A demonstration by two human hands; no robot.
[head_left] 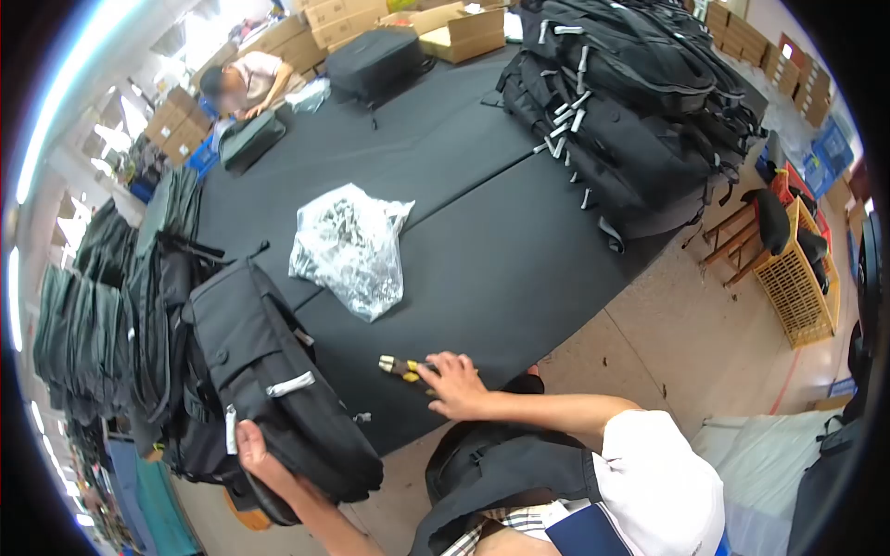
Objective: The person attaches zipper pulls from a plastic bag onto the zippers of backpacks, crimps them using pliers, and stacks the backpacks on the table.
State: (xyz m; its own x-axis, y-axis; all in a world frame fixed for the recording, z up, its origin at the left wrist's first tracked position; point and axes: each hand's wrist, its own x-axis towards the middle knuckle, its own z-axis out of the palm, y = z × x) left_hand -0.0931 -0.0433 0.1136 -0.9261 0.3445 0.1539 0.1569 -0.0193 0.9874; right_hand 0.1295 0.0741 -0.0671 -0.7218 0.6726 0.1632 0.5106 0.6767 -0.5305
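Black backpack [269, 357]: lying on the near left part of the black desk [501, 287], front pocket up, white-wrapped zipper pull [292, 384] across it. Left to right: stacked dark bags [83, 320] crowd its left side, blocking that edge. Left hand [258, 452] at the backpack's near side, fingertips beside a second white pull [232, 429]; cannot tell whether it pinches it. Farther off, a person [260, 79] leans over the far edge, behind a dark grey bag [252, 142]. Clear plastic bag [350, 248] of small shiny pieces sits mid-desk, just beyond the backpack. Black case [375, 65] at the far side, cardboard boxes [343, 14] behind. Yellow-handled pliers [400, 367] lie near the desk's front edge; right hand [454, 385] over the handles, fingers spread, not clenched. Heap of black backpacks [640, 120] fills the far right. Off the desk: wooden stool [739, 236], yellow plastic crate [799, 287].
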